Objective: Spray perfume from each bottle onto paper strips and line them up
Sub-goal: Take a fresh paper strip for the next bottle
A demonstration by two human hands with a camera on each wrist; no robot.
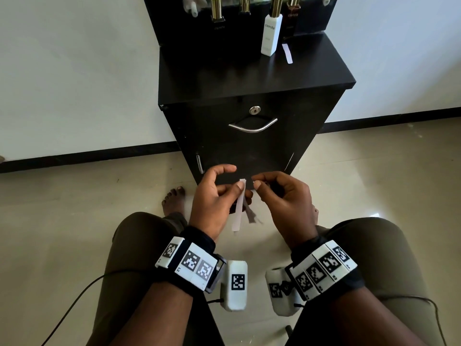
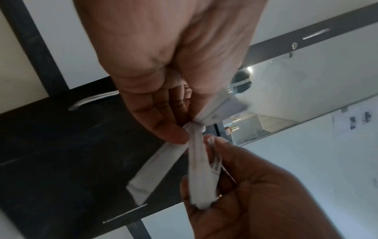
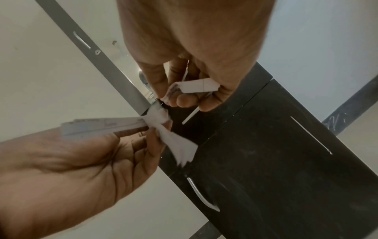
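one paper strip (image 1: 287, 53) is already laid on the black cabinet (image 1: 249, 78), just right of the white perfume bottle (image 1: 271, 33). a bundle of fresh strips (image 1: 239, 208) is pinched by the left hand (image 1: 214, 196), low and near, in front of the cabinet door. a single strip (image 3: 196, 87) is pinched by the right hand (image 1: 284, 198). spraying of the remaining bottles is judged still to be done.
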